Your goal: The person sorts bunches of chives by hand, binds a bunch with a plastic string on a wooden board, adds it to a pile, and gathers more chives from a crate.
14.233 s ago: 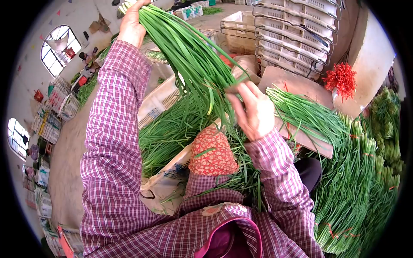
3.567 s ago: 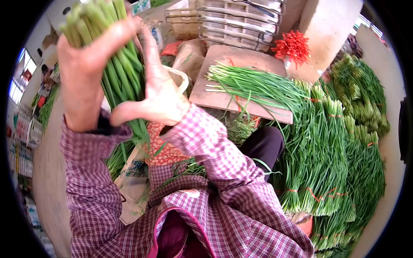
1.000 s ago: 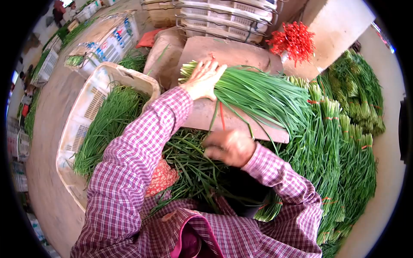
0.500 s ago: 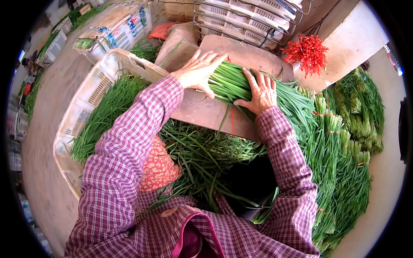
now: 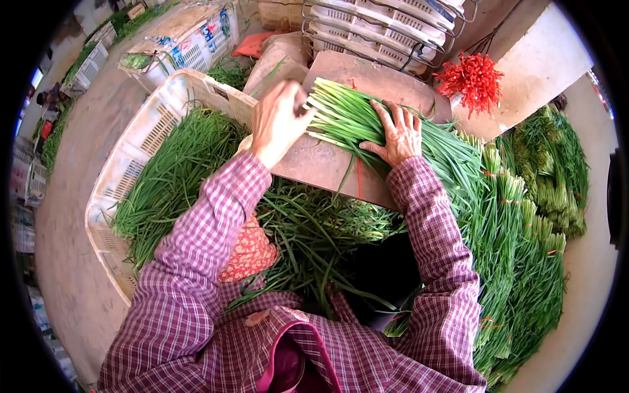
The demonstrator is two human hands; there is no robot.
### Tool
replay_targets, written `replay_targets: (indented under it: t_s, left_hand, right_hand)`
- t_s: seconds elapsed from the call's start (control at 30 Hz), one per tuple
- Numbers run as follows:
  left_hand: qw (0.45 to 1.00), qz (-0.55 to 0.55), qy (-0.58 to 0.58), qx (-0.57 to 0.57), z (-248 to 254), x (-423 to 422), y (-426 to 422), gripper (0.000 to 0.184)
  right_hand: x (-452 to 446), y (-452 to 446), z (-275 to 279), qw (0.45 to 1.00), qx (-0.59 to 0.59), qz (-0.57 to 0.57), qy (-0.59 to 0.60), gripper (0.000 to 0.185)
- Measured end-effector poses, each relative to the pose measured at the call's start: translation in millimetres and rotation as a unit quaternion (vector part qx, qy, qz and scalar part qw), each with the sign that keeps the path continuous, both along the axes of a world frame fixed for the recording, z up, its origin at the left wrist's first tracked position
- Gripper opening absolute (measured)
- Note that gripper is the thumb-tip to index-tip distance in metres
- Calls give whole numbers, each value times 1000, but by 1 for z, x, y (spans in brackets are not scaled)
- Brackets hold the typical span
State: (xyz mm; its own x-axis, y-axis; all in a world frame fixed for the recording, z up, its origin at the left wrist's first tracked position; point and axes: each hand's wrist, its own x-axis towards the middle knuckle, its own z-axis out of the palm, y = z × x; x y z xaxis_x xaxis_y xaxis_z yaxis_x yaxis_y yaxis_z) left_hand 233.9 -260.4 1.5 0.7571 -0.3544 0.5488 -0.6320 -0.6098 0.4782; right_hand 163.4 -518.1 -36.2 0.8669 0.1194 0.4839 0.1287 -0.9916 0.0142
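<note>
- I see the green bunch (image 5: pixel 344 112) lying on the board (image 5: pixel 314 164).
- The right hand (image 5: pixel 400 136) rests upon it, palm down, fingers spread.
- The left hand (image 5: pixel 280 121), apart from the right, curls its fingers at the pale ends (image 5: pixel 316 105); whether it grips, I cannot tell.

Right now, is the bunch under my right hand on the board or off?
On: the bunch lies across the board, right hand over its stems.
</note>
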Motion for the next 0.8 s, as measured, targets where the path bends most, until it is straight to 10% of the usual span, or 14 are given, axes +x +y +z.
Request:
replay_targets:
  t_s: [0.1,0.17,0.37,0.53,0.8]
  left_hand:
    - [984,-16,107,144,-46,-21,2,28]
    - [991,-17,-10,133,-72,-24,-4,31]
    - [978,-20,180,105,-56,-14,-18,15]
    - [843,-331,232,354,-19,-44,15,12]
    - [899,-182,-154,368,4,9,-56,119]
  right_hand:
    - [-1,0,-1,1000,-1,-3,-2,96]
    - [0,0,0,1000,-1,-2,-5,95]
    - [-2,-1,0,1000,4,-15,4,95]
    - [0,-4,-3,1000,19,-6,1,94]
    - [2,-6,-3,1000,21,-2,1,97]
